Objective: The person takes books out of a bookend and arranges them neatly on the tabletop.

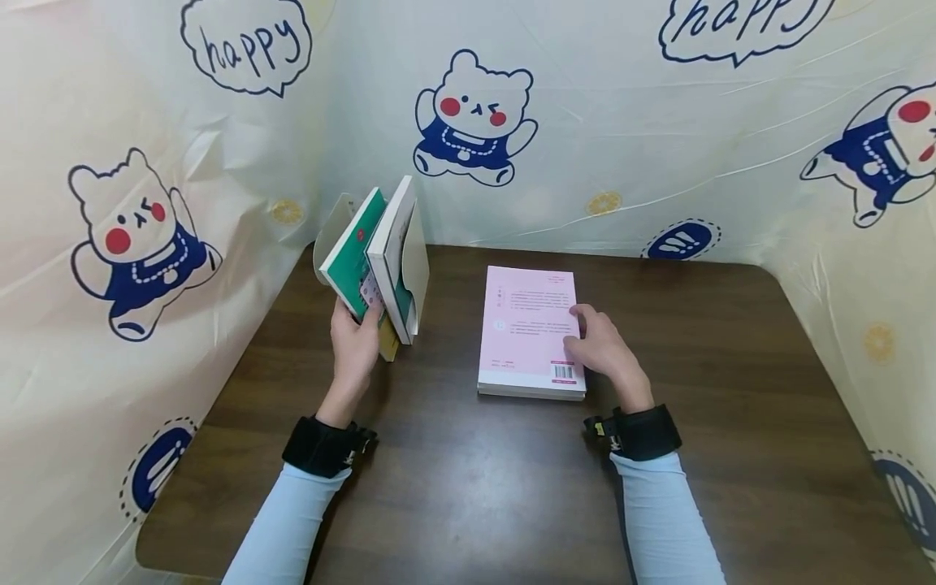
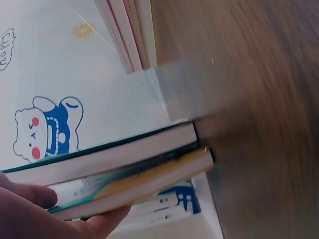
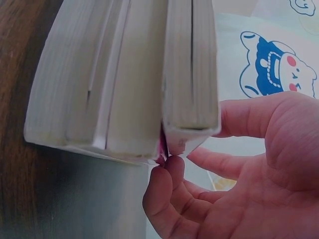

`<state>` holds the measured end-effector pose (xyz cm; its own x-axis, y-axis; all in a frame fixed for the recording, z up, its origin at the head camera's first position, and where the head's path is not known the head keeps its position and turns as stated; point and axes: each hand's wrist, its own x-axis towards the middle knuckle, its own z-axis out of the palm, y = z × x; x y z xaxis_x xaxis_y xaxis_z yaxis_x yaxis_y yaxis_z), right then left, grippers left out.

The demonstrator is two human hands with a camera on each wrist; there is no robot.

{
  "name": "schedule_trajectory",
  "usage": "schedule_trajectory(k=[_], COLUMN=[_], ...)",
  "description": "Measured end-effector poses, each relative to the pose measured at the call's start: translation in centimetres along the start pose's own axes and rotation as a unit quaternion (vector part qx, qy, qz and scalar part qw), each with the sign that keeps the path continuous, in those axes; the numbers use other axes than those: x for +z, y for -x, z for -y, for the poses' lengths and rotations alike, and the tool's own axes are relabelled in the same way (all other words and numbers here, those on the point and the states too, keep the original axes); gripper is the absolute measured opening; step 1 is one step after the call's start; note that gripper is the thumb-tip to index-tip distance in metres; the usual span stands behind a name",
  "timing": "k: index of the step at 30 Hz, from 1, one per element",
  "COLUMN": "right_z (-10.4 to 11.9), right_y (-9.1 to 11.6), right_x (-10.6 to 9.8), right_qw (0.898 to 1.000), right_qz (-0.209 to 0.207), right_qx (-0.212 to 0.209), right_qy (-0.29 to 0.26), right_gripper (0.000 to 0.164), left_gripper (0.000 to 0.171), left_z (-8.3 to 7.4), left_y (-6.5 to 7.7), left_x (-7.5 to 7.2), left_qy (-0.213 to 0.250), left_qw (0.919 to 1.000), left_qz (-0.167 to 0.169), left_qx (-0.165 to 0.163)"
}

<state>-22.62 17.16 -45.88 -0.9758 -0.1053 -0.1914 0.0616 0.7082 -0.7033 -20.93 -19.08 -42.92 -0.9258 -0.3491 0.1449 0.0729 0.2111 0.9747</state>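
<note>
My left hand [image 1: 354, 345] grips a green book [image 1: 353, 252] near its lower end, thumb on the right face and fingers on the left. The book leans left between the upright sides of a white book holder [image 1: 417, 264]. Beside it stands a white-edged book [image 1: 389, 244], tilted the other way. My right hand [image 1: 608, 351] is at the right edge of a stack of thick books topped by a pink book [image 1: 530, 325]. In the right wrist view the thumb rests on the pink book's cover, and curled fingertips [image 3: 159, 186] hook under its edge.
A dark wooden table [image 1: 468, 496] carries everything. Pale sheeting [image 1: 621, 138] with printed bears walls off the back and both sides. The book holder stands near the table's back left corner, with the stack to its right.
</note>
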Motion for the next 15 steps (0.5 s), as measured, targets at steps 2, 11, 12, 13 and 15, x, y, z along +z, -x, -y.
schedule_trajectory(k=[2, 11, 12, 13, 15], right_z=[0.0, 0.0, 0.0, 0.0, 0.0], right_y=[0.0, 0.1, 0.1, 0.1, 0.1], right_x=[0.0, 0.1, 0.1, 0.1, 0.0], right_qw=[1.0, 1.0, 1.0, 1.0, 1.0], right_qz=[0.0, 0.0, 0.0, -0.001, -0.002], right_qx=[-0.002, -0.001, -0.001, -0.001, 0.0], right_qy=[0.001, 0.001, 0.001, 0.001, 0.001], right_gripper=[0.066, 0.066, 0.066, 0.066, 0.066], left_gripper=[0.055, 0.051, 0.051, 0.051, 0.051], left_z=[-1.0, 2.2, 2.4, 2.6, 2.6], left_y=[0.4, -1.5, -1.6, -1.7, -1.9], left_x=[0.3, 1.0, 1.0, 1.0, 1.0], left_qy=[0.022, 0.066, 0.069, 0.071, 0.073], left_qw=[0.9997, 0.997, 0.9967, 0.9964, 0.9962], left_qz=[-0.003, -0.031, -0.031, -0.031, -0.029], left_qx=[-0.007, 0.024, 0.029, 0.033, 0.039])
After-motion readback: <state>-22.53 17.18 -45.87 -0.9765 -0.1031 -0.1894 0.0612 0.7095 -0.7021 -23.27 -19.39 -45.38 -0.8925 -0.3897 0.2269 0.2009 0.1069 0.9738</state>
